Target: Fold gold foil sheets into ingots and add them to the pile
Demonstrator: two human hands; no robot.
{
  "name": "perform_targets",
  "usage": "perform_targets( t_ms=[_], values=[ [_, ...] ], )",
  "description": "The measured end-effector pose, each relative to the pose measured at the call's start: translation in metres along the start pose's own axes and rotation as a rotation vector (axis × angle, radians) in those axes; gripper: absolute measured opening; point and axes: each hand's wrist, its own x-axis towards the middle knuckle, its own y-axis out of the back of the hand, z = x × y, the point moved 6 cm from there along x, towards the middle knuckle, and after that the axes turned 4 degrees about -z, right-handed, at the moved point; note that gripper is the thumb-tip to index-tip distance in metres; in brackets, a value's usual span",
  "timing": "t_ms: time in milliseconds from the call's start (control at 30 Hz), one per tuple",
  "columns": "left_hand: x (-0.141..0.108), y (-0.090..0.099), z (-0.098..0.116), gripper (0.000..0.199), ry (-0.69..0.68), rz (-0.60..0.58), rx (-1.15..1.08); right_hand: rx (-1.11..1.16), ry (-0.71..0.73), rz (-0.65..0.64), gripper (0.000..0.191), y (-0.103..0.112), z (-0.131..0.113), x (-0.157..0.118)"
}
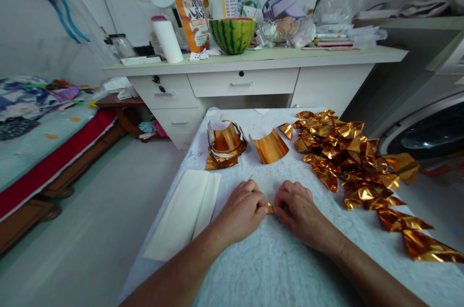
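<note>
Between my two hands, low over the cloth-covered table, a small piece of gold foil paper [269, 208] shows. My left hand [244, 210] has its fingers curled and pinched on the foil's left end. On the other side my right hand [295, 208] is closed on its right end. Most of the foil is hidden by my fingers. Just beyond lie a curved gold foil sheet [271, 146] and a curled stack of gold foil sheets [226, 142]. Off to the right spreads a heap of folded, twisted gold foil pieces [337, 147].
Folded pale paper [184, 215] lies left of my hands on the table [253, 268]. Behind stands a white desk [242, 82] bearing a watermelon-patterned bowl [232, 36], an orange snack pouch [192, 14] and a white paper roll [168, 41]. A bed [54, 142] is at left, a washing machine [427, 118] at right.
</note>
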Motion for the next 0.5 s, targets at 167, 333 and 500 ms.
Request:
perform_targets(
  t_ms=[167,333,500],
  values=[
    [0.0007,-0.0044,-0.0079,0.014,0.051,0.072,-0.031,-0.012,-0.021,0.017,0.011,-0.0015,-0.0001,0.0013],
    [0.0007,-0.0053,-0.0090,0.015,0.057,0.087,-0.025,-0.017,-0.041,0.020,0.010,-0.0022,-0.0003,0.0004],
    [0.0007,-0.0037,-0.0070,0.016,0.059,0.078,-0.029,-0.028,-0.063,0.004,0.011,-0.0034,0.0010,0.0012]
  ],
)
